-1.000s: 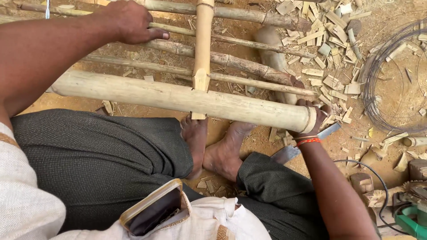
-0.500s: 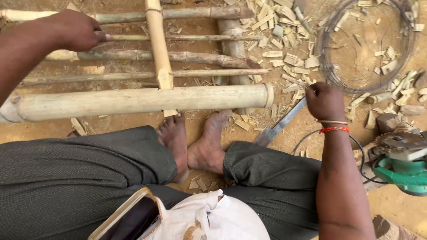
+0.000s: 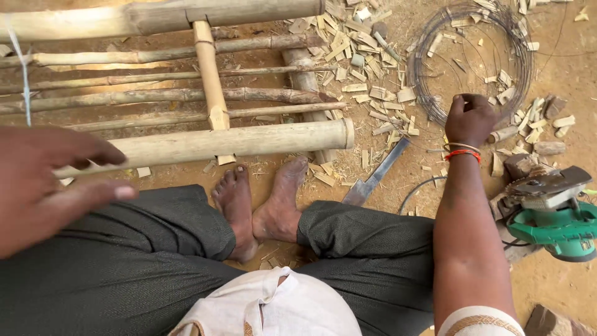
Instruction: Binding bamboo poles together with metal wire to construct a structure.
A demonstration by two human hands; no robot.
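The right hand (image 3: 469, 118) reaches out to the coil of thin dark wire (image 3: 472, 59) on the dirt, fingers curled at its near rim; whether they have pinched a strand I cannot tell. The wire looks light and springy, apt to tangle, so one strand at the rim is probably the best hold. The left hand (image 3: 46, 183) hovers open and empty, just below the left stretch of the thick pale bamboo pole (image 3: 249, 140). The coil lies right of that pole, beyond the scattered bamboo chips (image 3: 360, 68); a flat metal blade (image 3: 376, 174) lies between them. Half a second ago the right hand was beside the pole's end and the left rested on the thinner sticks; both have since moved off.
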